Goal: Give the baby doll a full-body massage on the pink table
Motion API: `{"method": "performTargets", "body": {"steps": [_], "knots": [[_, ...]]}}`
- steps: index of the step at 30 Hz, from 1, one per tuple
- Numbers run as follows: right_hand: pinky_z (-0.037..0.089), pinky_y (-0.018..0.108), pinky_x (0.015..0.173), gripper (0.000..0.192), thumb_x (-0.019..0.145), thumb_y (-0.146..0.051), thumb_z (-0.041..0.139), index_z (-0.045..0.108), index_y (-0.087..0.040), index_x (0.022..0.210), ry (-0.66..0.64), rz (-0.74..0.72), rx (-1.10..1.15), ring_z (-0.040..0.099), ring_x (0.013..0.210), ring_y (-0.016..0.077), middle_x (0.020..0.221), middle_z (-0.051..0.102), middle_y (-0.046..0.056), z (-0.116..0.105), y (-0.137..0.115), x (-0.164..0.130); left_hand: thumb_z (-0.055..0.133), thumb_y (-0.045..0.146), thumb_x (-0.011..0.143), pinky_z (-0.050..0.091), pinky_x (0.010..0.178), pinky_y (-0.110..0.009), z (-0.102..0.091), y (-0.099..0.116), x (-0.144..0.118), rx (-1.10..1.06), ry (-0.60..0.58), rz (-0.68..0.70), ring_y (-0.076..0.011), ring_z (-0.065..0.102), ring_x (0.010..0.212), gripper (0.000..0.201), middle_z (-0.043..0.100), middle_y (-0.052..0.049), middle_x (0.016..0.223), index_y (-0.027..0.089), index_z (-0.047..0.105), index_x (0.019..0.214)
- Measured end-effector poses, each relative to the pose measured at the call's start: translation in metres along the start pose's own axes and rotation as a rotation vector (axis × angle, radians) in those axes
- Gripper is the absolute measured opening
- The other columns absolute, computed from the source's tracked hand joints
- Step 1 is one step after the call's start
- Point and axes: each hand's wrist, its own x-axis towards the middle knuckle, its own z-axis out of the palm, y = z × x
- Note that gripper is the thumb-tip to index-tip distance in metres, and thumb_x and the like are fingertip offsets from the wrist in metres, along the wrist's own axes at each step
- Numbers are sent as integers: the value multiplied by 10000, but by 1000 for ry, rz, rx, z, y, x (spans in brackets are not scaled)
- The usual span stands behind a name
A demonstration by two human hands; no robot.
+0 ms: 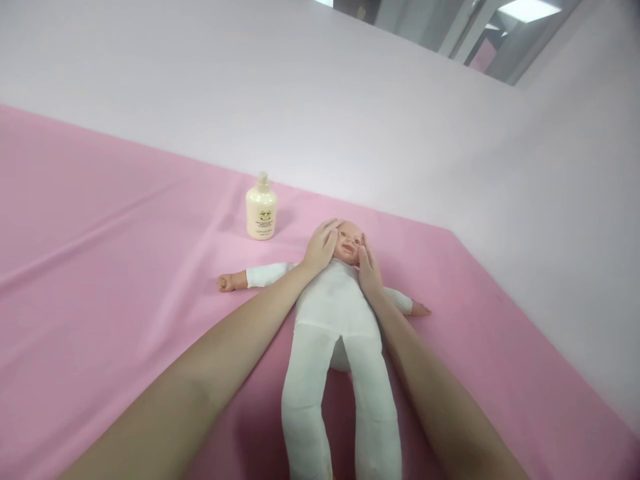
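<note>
A baby doll (340,300) with a white cloth body lies on its back, its arms spread and its legs toward me. My left hand (323,247) rests against the left side of the doll's head (349,241), fingers stretched out along the cheek and temple. On the other side of the head, my right hand (369,267) lies along the cheek with its fingers extended. Both palms face inward, so the head sits between them. My forearms pass over the doll's arms and partly cover them.
Left of the doll's head stands a cream lotion bottle (261,210) with a printed label, upright on the pink cloth (125,233). The cloth has creases at the left and an edge at the back and right. A white wall (200,80) rises behind, with a window (450,33) above.
</note>
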Motion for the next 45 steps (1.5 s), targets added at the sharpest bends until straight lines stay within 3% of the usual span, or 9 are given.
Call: {"method": "performTargets", "body": {"steps": [8, 15, 25, 41, 45], "knots": [[338, 521, 1320, 810, 971, -738, 477, 338, -349, 1668, 9, 39, 20, 315, 1627, 261, 1706, 408, -18, -1, 1, 1, 295, 500, 1120, 378, 1281, -444, -1, 2, 0, -17, -14, 1, -240, 544, 1442, 553, 631, -132, 1480, 194, 664, 1394], [360, 513, 1314, 771, 989, -724, 454, 332, -376, 1667, -2, -14, 10, 317, 1627, 251, 1696, 421, -46, -2, 7, 2, 318, 467, 1116, 368, 1288, -450, 0, 3, 0, -21, -8, -18, -243, 541, 1446, 522, 626, -132, 1487, 192, 666, 1393], [406, 490, 1279, 806, 982, -729, 464, 337, -325, 1669, 18, 43, -5, 388, 1591, 255, 1740, 345, 9, -4, 1, 0, 327, 444, 1113, 370, 1286, -468, 3, 2, 1, -18, -7, -34, -247, 545, 1436, 502, 627, -131, 1485, 198, 669, 1387], [452, 484, 1243, 779, 983, -735, 448, 320, -383, 1666, 4, 49, -9, 368, 1600, 246, 1753, 313, -21, -7, 7, 1, 329, 422, 1109, 373, 1287, -459, 4, 8, 0, -35, 0, -20, -257, 547, 1442, 500, 633, -141, 1484, 182, 664, 1392], [481, 473, 1217, 794, 982, -724, 463, 305, -367, 1673, -1, 77, 18, 442, 1556, 248, 1739, 347, 1, -6, 3, 0, 330, 417, 1106, 370, 1287, -463, 5, 8, 0, -23, -2, -42, -259, 550, 1438, 496, 632, -135, 1489, 188, 667, 1387]]}}
